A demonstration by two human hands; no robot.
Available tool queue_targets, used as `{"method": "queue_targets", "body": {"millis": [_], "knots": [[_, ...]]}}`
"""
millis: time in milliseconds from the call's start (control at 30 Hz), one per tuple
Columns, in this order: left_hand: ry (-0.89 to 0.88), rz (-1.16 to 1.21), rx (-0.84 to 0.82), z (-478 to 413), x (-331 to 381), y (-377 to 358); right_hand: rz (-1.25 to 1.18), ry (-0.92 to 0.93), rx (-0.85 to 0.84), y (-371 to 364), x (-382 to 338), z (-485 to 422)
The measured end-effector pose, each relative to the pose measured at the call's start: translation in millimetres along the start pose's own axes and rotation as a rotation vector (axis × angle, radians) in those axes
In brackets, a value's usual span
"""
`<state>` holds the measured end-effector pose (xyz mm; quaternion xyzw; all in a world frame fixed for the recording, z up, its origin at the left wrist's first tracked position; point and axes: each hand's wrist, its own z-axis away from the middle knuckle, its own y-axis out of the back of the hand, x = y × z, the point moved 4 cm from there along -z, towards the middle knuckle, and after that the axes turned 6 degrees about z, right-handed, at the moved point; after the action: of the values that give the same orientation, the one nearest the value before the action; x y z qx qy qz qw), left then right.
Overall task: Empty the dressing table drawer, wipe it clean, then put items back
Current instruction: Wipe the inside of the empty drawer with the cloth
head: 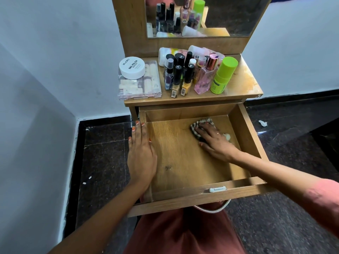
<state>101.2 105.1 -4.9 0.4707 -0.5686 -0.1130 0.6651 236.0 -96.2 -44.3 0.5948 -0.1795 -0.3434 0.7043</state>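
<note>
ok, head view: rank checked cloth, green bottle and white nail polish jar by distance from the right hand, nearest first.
1. Checked cloth: under the right hand, back right of the drawer.
2. Green bottle: right side of the tabletop, above the drawer's back.
3. White nail polish jar: far left of the tabletop, on a clear box.

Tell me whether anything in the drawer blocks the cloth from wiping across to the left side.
Nothing lies on the floor of the drawer between the cloth under the right hand and the left side. Only the left hand rests along the left rim, overhanging that edge slightly.
</note>
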Motion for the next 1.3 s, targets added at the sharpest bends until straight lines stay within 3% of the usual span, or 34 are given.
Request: {"method": "queue_targets", "body": {"millis": [200, 400, 533, 867, 1100, 1300], "knots": [[-0.002, -0.011, -0.002, 0, 0, 0, 0.015, 0.085, -0.045, -4, -55, -18], [-0.001, -0.038, -0.003, 0, 1, 0, 0.203, 0.17, 0.004, -11, -92, -33], [-0.007, -0.031, 0.002, 0, 0, 0, 0.215, 0.068, 0.052, -3, -70, -26], [-0.013, -0.011, 0.01, 0, 0, 0, 0.182, -0.45, 0.066, 13, 22, -5], [-0.006, -0.015, 0.003, 0, 0, 1, 0.253, -0.478, 0.061, 31, 23, -4], [-0.01, -0.011, 0.014, 0, 0, 1, 0.297, -0.448, -0.087, 40, 18, 26]]}}
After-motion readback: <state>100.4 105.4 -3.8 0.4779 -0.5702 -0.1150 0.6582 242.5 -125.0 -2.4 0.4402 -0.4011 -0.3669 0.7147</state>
